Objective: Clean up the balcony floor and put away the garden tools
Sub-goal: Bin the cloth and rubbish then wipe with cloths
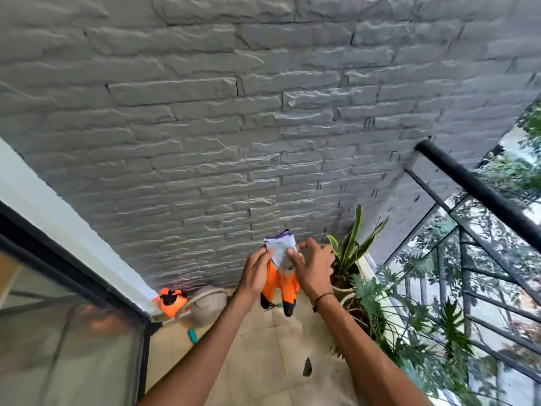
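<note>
Both my hands hold up a pair of garden gloves (279,281), orange with dark fingertips and a pale grey cuff edged in purple, fingers hanging down. My left hand (256,272) grips the cuff's left side. My right hand (313,266) pinches the cuff's right side with thumb and fingers. The gloves hang in the air above the beige tiled floor (263,361), in front of the grey stone wall.
An orange sprayer (171,301) and a beige watering can (209,300) stand in the wall corner. A teal-handled tool (192,336) lies on the tiles, and a dark leaf (306,367). Potted plants (351,259) line the right side by the black railing (480,194). Glass door at left.
</note>
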